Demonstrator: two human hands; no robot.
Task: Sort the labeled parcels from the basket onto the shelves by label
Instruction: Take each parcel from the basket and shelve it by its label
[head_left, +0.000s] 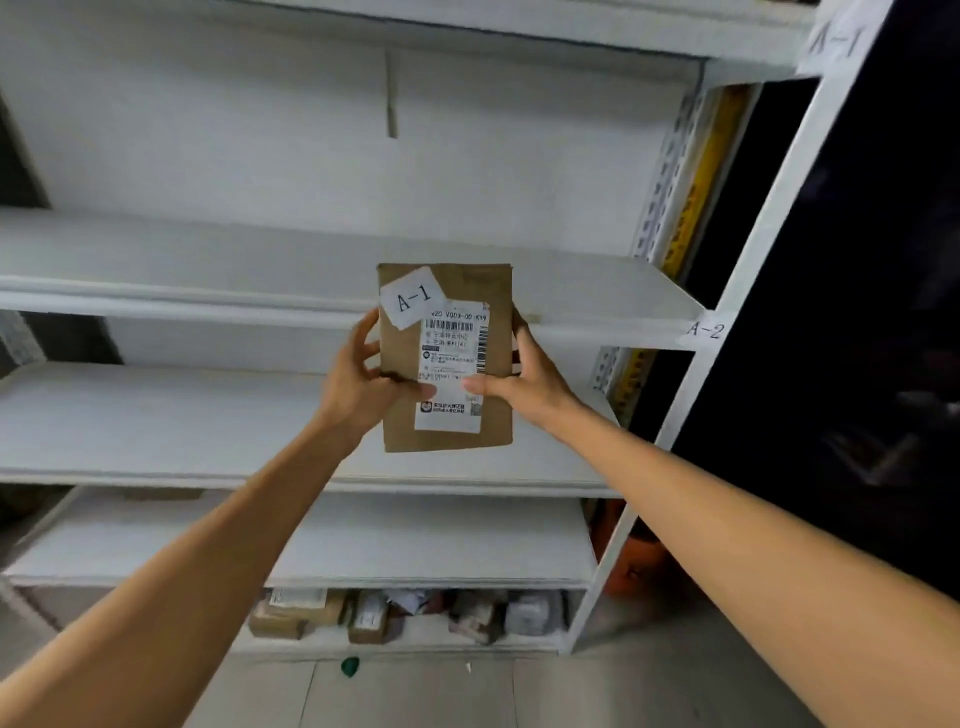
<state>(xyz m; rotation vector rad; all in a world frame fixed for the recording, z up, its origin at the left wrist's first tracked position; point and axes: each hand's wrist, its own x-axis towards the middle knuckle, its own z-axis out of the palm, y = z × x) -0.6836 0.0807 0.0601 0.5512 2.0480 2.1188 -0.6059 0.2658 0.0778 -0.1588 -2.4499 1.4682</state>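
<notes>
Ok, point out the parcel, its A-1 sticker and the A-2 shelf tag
parcel (496, 415): head view, bare brown cardboard at lower right.
A-1 sticker (413, 297): head view, middle of the white sticker.
A-2 shelf tag (705, 329): head view, on the lettering.

A matt brown cardboard parcel (447, 358) with smooth white paper labels (451, 364); shelves (208, 415) matt white-painted metal.

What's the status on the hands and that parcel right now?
Left hand and right hand both grip the brown parcel, upright, tagged A-1. A-1 shelf tag above; A-2 tag alongside. Nothing blocking.
</notes>
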